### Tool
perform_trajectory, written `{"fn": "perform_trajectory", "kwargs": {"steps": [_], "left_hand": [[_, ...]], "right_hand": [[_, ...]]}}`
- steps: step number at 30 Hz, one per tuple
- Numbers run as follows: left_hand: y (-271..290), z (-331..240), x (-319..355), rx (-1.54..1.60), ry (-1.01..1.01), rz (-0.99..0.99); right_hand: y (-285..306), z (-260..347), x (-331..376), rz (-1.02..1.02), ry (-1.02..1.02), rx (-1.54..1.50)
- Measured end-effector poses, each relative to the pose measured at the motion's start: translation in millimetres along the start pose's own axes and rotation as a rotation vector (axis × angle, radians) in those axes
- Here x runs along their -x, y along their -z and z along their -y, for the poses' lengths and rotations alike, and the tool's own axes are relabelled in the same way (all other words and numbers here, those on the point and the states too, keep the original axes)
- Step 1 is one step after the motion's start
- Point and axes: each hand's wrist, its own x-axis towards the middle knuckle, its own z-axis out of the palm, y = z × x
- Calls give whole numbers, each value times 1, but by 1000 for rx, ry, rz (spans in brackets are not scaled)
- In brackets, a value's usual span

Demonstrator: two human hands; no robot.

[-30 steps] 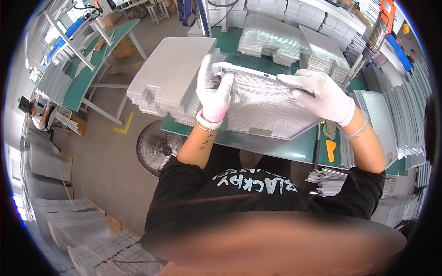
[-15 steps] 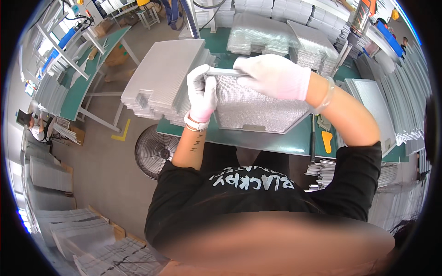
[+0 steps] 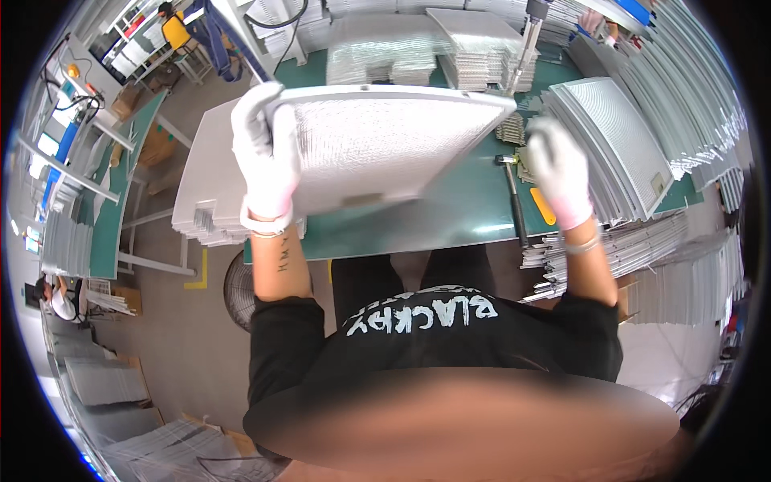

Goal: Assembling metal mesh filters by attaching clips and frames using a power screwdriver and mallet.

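Observation:
My gloved left hand (image 3: 269, 153) grips the left end of a silvery mesh filter panel (image 3: 385, 149) with a thin metal frame. The panel is tilted, its top edge raised above the green worktable (image 3: 458, 218). On the right, my gloved right hand (image 3: 562, 173) is off the panel, beside a pile of small metal pieces (image 3: 511, 128). Its fingers look bent but are smeared by motion, so whether anything is in them cannot be seen. Left of that hand lies a hammer (image 3: 516, 205) with a dark handle, and a yellow-orange tool handle (image 3: 543, 206) is just below it.
Mesh sheets are stacked (image 3: 207, 157) at the table's left. Framed panels (image 3: 618, 136) lean together on the right, and a plastic-wrapped stack (image 3: 377, 44) stands at the back. A floor fan (image 3: 239, 293) is below the table's left end. Another person (image 3: 60, 301) sits far left.
My right hand has let go of the panel's top edge and moved right, toward the small metal pieces. My left hand still holds the panel, now tilted differently. The whole view has shifted.

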Motion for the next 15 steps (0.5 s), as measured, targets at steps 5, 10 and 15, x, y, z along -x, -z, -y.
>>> {"fn": "perform_trajectory", "kwargs": {"steps": [5,10,15], "left_hand": [[-96,-63,-52,-302,-786,791],[-155,-22,-8,-324,-839,914],[-169,-16,-10,-443,-726,908]], "right_hand": [[-110,-109,124,498,-525,610],[-72,-123,129,389,-460,104],[56,-51,79,354,-193,-390]]}}
